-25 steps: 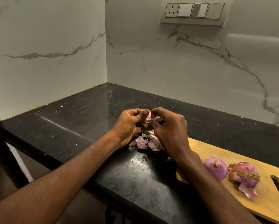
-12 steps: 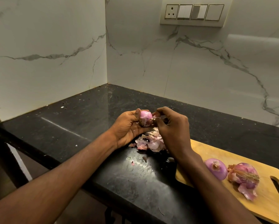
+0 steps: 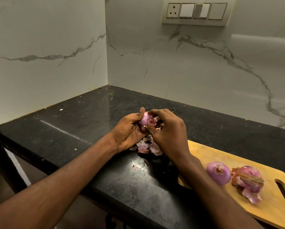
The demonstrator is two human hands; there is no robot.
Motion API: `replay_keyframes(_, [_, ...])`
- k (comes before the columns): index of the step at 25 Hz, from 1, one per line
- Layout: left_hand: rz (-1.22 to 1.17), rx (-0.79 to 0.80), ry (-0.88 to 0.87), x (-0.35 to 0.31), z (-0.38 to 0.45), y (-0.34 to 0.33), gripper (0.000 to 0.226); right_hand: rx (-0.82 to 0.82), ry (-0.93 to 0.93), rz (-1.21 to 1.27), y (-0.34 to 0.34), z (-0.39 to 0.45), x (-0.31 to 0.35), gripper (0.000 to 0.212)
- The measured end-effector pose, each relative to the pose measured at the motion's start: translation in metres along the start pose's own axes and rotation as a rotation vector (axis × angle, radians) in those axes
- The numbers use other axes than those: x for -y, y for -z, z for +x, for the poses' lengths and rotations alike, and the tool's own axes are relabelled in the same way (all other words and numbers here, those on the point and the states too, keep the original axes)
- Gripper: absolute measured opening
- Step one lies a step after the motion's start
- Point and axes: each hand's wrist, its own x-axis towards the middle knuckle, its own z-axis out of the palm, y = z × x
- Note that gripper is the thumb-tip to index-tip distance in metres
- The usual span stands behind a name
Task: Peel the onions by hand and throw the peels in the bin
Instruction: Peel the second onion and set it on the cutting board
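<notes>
Above the heap of pink papery peels point(image 3: 147, 146), the small purple onion point(image 3: 145, 120) is cupped in the left hand point(image 3: 130, 131) while skin is pinched by the right hand point(image 3: 168, 131); thin layers are best pulled gently.

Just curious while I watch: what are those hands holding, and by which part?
The left hand grips a small onion round its side. The right hand has its fingertips at the onion's loose skin; whether they pinch it cannot be told.
</notes>
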Motion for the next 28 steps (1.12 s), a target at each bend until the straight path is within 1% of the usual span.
replay_keyframes(3, [-0.013,0.026,-0.019,0.002,0.003,0.006,0.052,-0.030,0.040,-0.041,-0.001,0.000,0.004,0.032])
replay_keyframes(5, [0.000,0.028,-0.034,0.004,0.006,0.010,0.055,-0.005,0.047,-0.051,-0.002,0.001,0.005,0.029])
replay_keyframes(8, [0.041,0.001,-0.042,0.006,0.008,0.013,0.043,0.027,0.036,-0.082,-0.003,0.002,0.006,0.029])
replay_keyframes(12, [0.099,-0.020,-0.046,0.007,0.007,0.010,0.044,0.018,0.025,-0.134,-0.006,0.001,0.006,0.024])
replay_keyframes(17, [0.147,-0.015,-0.030,0.008,0.006,0.010,0.044,0.063,0.024,-0.129,-0.008,0.000,0.004,0.014])
replay_keyframes(19, [0.124,-0.003,-0.033,0.007,0.006,0.010,0.045,0.055,0.038,-0.138,-0.008,-0.001,0.005,0.020])
replay_keyframes(22, [0.084,-0.015,-0.037,0.007,0.005,0.009,0.059,0.020,0.001,-0.112,-0.007,-0.001,0.003,0.028])
replay_keyframes(23, [0.074,-0.019,-0.038,0.008,0.006,0.010,0.060,0.025,-0.004,-0.082,-0.005,0.000,0.003,0.034])
replay_keyframes(25, [0.088,-0.029,-0.040,0.009,0.007,0.010,0.048,0.039,0.018,-0.041,-0.003,0.000,0.003,0.040])
replay_keyframes(28, [0.083,0.017,-0.032,0.007,0.006,0.010,0.043,-0.002,0.034,-0.043,-0.003,0.000,0.006,0.029])
